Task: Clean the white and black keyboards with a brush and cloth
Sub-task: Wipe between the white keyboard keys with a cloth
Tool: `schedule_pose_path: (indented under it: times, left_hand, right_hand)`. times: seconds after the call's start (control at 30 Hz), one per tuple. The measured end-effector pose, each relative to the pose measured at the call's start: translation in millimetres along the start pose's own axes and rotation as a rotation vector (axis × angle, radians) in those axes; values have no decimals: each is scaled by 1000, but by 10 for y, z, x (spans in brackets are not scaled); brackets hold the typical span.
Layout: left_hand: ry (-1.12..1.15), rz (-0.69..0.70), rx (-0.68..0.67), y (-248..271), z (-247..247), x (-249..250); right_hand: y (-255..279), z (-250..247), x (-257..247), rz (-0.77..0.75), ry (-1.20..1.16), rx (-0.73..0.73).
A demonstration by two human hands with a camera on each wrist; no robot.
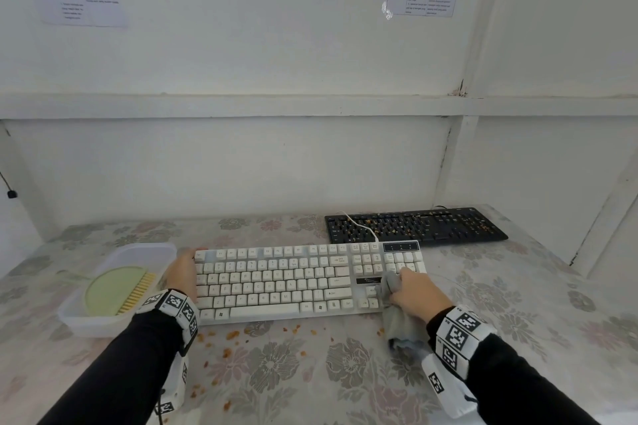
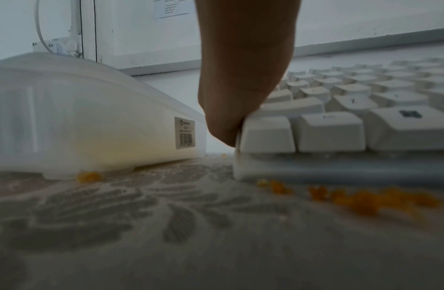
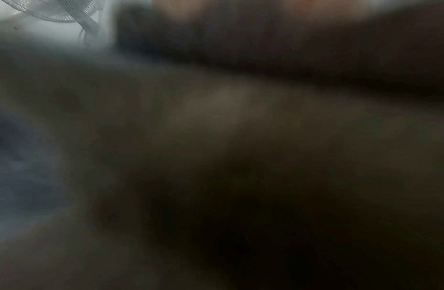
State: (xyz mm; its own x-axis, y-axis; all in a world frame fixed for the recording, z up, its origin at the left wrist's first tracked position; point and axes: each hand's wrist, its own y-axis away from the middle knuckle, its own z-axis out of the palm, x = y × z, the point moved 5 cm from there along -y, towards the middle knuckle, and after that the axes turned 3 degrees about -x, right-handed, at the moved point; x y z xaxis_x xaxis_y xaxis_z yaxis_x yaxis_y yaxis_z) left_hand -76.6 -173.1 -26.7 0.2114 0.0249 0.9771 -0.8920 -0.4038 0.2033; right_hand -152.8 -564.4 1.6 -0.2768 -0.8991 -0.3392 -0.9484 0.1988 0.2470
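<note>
Head view: white keyboard (image 1: 276, 283), mid-table. Left hand (image 1: 183, 274), fingers straight, pressed against its left end. Right hand (image 1: 419, 293) clutching grey cloth (image 1: 397, 319) on its right-hand keys.
Left wrist: plastic tub (image 2: 91, 117) just left of the keyboard.
Right wrist: dark blur, grip cannot be told.

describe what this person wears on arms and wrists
Long black sleeves cover both arms. The left hand and right hand are gloveless. Each wrist has a white band with black square markers and a white camera unit beneath; the left trails a black cable.
</note>
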Motion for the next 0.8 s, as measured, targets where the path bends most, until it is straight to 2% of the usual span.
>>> schedule_pose_path:
  times: [0.17,0.23,0.33,0.4,0.53,0.63,0.8]
  left_hand:
    - [6,-2,-21,-32,21,-27]
    - [-10,11,-11,-2,16,-6]
    - [-22,12,-18,47,21,19]
    - [-15,-14,-16,30,5,8]
    - [-10,-74,-1,47,-18,0]
    - [-15,-72,14,74,-12,19]
    - [14,-90,32,66,-35,-3]
  right_hand:
    - [74,-9,14,59,153,-125]
    - [97,-116,0,20,87,-71]
    - [100,-273,-45,-109,-54,128]
    - [99,-254,-89,-176,0,165]
    - [82,-120,-103,-207,194,170]
    - [64,-45,-67,-233,201,140]
    - [44,-124,-78,-176,209,34]
